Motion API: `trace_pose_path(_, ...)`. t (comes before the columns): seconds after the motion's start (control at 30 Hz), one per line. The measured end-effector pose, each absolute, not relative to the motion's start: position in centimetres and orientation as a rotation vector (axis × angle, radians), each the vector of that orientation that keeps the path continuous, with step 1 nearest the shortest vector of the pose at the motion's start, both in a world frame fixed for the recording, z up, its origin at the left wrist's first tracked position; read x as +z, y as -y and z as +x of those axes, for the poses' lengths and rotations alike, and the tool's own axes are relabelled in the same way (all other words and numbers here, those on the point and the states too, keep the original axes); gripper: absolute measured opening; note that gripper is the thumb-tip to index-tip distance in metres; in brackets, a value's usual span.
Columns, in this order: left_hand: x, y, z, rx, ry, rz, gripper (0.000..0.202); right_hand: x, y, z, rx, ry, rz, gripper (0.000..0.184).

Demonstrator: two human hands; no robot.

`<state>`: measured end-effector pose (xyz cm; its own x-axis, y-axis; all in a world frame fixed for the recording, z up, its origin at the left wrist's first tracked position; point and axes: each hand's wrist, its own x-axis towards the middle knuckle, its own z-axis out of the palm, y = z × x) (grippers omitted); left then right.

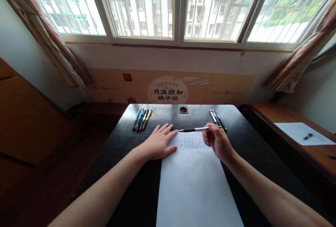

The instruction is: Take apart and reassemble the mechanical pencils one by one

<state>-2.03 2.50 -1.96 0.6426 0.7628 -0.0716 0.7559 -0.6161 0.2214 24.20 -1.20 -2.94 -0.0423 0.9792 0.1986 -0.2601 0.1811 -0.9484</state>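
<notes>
Big windows (141,8) with bars stand in front of us in the head view, and curtains (309,52) hang on both sides. Below them we see a tan board (193,83) with dark writing on it. We are at a shiny black table (168,113) with a small round hole (183,110) near its far edge. White paper (193,185) lies on the table, right in front of us, and its far end is full of small rows of marks (190,140). Our left hand (159,143) is flat with its fingers spread wide, on the left edge of the paper near those rows, and it holds nothing. Our right hand (217,142) pinches a silver and black pen (195,129) between thumb and fingers. The pen points left, with its tip near our left pointer finger; we can't tell if the tip touches the paper. Blue, green, black and yellow pens (144,118) lie side by side at the far left. More pens (214,117) lie at the far right, just past our right hand. On a brown table (262,113) to the right, we see another sheet (291,132) with dark spots.
</notes>
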Motion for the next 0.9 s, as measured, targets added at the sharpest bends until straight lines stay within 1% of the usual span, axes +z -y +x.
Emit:
trace_pose_path(0.33, -2.4, -3.0, -2.0, -0.011, -1.47, 2.614, 0.072, -2.6, 1.3, 23.4, 1.273, 0.967, -0.898, 0.037)
trace_pose_path(0.53, -2.2, -3.8, -2.5, -0.045, -1.384, 2.661, 0.071, -2.8, 1.1, 23.5, 1.266, 0.992, -0.897, 0.037)
trace_pose_path(0.63, -2.1, -3.9, -2.7, -0.006, -1.381, 2.649, 0.069, -2.9, 0.9, 23.5, 1.264, 1.0, -0.885, 0.036)
trace_pose_path(0.73, -1.7, -3.6, -2.7, 0.161, -1.441, 2.622, 0.064, -2.9, 0.9, 23.5, 1.273, 0.995, -0.878, 0.035)
trace_pose_path(0.83, -0.7, -2.8, -2.5, 0.541, -1.435, 2.679, 0.049, -2.9, 1.0, 23.5, 1.309, 0.989, -0.87, 0.034)
trace_pose_path(0.9, 0.0, -2.1, -2.2, 0.788, -1.321, 2.734, 0.035, -2.9, 1.2, 23.4, 1.346, 0.98, -0.876, 0.034)
